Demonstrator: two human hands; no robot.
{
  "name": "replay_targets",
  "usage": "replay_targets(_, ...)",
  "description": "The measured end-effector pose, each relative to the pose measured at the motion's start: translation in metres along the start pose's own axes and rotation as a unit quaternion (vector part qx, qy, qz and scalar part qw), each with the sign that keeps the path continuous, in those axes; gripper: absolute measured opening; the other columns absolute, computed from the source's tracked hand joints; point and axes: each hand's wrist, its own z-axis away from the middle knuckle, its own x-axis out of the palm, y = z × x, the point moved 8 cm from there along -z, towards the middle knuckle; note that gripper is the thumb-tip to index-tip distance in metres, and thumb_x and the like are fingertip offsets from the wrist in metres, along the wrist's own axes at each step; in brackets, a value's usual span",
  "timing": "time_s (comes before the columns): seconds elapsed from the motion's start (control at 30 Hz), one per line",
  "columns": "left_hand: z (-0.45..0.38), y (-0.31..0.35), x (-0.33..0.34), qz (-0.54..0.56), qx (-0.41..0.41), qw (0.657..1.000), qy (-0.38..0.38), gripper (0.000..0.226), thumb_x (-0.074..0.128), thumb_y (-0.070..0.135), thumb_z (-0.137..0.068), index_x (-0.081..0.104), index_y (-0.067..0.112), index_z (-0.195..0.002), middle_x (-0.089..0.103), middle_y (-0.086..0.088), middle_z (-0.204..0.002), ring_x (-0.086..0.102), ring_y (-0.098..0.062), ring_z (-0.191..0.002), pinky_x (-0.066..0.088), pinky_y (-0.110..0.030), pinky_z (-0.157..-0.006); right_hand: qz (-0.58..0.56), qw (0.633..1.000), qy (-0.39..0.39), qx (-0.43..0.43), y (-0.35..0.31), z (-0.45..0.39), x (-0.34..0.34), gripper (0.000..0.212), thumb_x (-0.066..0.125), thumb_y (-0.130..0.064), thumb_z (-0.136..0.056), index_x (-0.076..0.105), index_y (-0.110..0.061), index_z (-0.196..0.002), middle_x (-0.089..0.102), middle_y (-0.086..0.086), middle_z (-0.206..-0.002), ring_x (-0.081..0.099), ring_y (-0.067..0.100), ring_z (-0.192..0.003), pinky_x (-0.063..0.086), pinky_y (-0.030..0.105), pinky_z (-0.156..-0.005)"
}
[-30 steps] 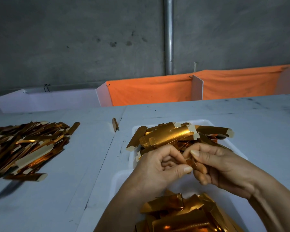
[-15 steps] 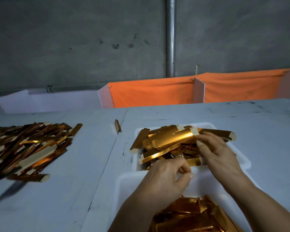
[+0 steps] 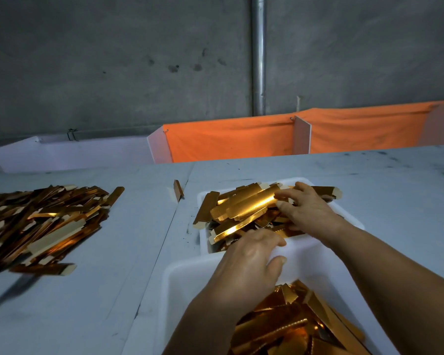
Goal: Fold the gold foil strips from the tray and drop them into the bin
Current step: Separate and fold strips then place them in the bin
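A white tray (image 3: 203, 239) at mid-table holds a heap of gold foil strips (image 3: 241, 208). My right hand (image 3: 305, 213) reaches into it from the right, and its fingers and thumb pinch the right end of the top strip. Closer to me stands the white bin (image 3: 180, 272) with several folded gold pieces (image 3: 287, 326) in it. My left hand (image 3: 246, 267) hovers over the bin's far edge. Its fingers stretch toward the tray's near side and hold nothing I can see.
A large loose pile of gold strips (image 3: 41, 221) covers the table at the left. One short gold piece (image 3: 178, 190) stands alone left of the tray. Orange cloth (image 3: 228, 142) and white panels (image 3: 302, 135) line the table's back edge under a concrete wall.
My hands, together over the bin a second ago, have parted. The right hand moved forward onto the tray's strips; the left hand followed toward the tray's near edge.
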Motion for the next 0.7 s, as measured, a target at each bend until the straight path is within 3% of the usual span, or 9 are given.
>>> replay_targets(0.1, 0.000, -0.006, -0.006, -0.034, -0.026, 0.998, 0.040, 0.043, 0.046, 0.032, -0.098, 0.038, 0.033, -0.140, 0.029, 0.016, -0.147, 0.021, 0.000, -0.134, 0.014, -0.010, -0.097, 0.009, 1.000, -0.013, 0.000, -0.002, -0.005, -0.001, 0.028, 0.051, -0.025, -0.098, 0.062, -0.021, -0.123, 0.045, 0.006, -0.136, 0.053, 0.025, -0.116, 0.050, 0.045, -0.096)
replay_targets(0.17, 0.000, -0.019, -0.005, -0.059, -0.087, 0.994, 0.029, 0.049, 0.046, 0.034, -0.098, 0.030, 0.034, -0.144, 0.027, 0.012, -0.150, 0.023, -0.007, -0.137, 0.023, -0.020, -0.106, 0.008, 1.000, -0.013, 0.009, 0.003, -0.003, -0.002, 0.027, 0.048, -0.021, -0.099, 0.063, -0.019, -0.122, 0.057, 0.006, -0.119, 0.058, 0.022, -0.107, 0.050, 0.043, -0.096)
replay_targets(0.23, 0.001, -0.025, -0.001, -0.078, -0.128, 0.989, -0.005, 0.049, 0.047, 0.034, -0.097, 0.032, 0.032, -0.143, 0.038, 0.008, -0.145, 0.036, -0.011, -0.131, 0.034, -0.027, -0.105, -0.014, 1.000, 0.010, 0.021, 0.012, 0.001, -0.005, 0.025, 0.048, -0.020, -0.099, 0.065, -0.019, -0.118, 0.061, 0.003, -0.110, 0.058, 0.020, -0.103, 0.049, 0.040, -0.096)
replay_targets(0.33, 0.002, -0.018, 0.002, -0.066, -0.112, 0.991, -0.017, 0.042, 0.047, 0.032, -0.097, 0.041, 0.031, -0.139, 0.048, 0.009, -0.137, 0.042, -0.010, -0.123, 0.036, -0.025, -0.100, -0.101, 0.992, 0.057, 0.046, 0.024, 0.006, -0.011, 0.021, 0.053, -0.021, -0.097, 0.069, -0.020, -0.111, 0.065, 0.001, -0.102, 0.059, 0.019, -0.097, 0.049, 0.035, -0.084)
replay_targets(0.43, 0.002, -0.011, 0.006, -0.026, -0.086, 0.996, -0.018, 0.040, 0.048, 0.030, -0.097, 0.046, 0.031, -0.137, 0.049, 0.009, -0.137, 0.040, -0.008, -0.125, 0.034, -0.024, -0.102, -0.191, 0.973, 0.120, 0.054, 0.027, 0.013, -0.024, 0.008, 0.063, -0.022, -0.091, 0.071, -0.021, -0.091, 0.066, -0.001, -0.078, 0.061, 0.019, -0.073, 0.047, 0.031, -0.062)
replay_targets(0.53, 0.000, -0.001, 0.011, -0.029, -0.054, 0.997, -0.036, 0.039, 0.046, 0.029, -0.097, 0.047, 0.029, -0.137, 0.049, 0.009, -0.138, 0.037, -0.006, -0.126, 0.031, -0.023, -0.103, -0.186, 0.967, 0.167, 0.053, 0.025, 0.021, -0.035, 0.008, 0.068, -0.020, -0.087, 0.066, -0.021, -0.079, 0.066, 0.002, -0.079, 0.062, 0.021, -0.073, 0.054, 0.037, -0.064)
replay_targets(0.63, 0.000, 0.001, 0.003, -0.007, -0.049, 0.999, 0.021, 0.038, 0.043, 0.026, -0.099, 0.047, 0.029, -0.137, 0.048, 0.011, -0.138, 0.037, -0.004, -0.126, 0.028, -0.016, -0.100, -0.206, 0.957, 0.199, 0.036, 0.022, 0.033, -0.046, 0.013, 0.066, -0.012, -0.088, 0.061, -0.023, -0.083, 0.064, 0.003, -0.084, 0.064, 0.025, -0.080, 0.056, 0.040, -0.068)
replay_targets(0.7, 0.001, 0.004, -0.018, -0.011, -0.043, 0.992, 0.114, 0.038, 0.046, 0.022, -0.098, 0.048, 0.027, -0.136, 0.047, 0.010, -0.136, 0.037, -0.004, -0.126, 0.027, -0.015, -0.098, -0.240, 0.948, 0.210, 0.009, 0.017, 0.044, -0.054, 0.021, 0.062, -0.006, -0.088, 0.059, -0.026, -0.085, 0.063, 0.001, -0.082, 0.068, 0.019, -0.076, 0.054, 0.027, -0.059)
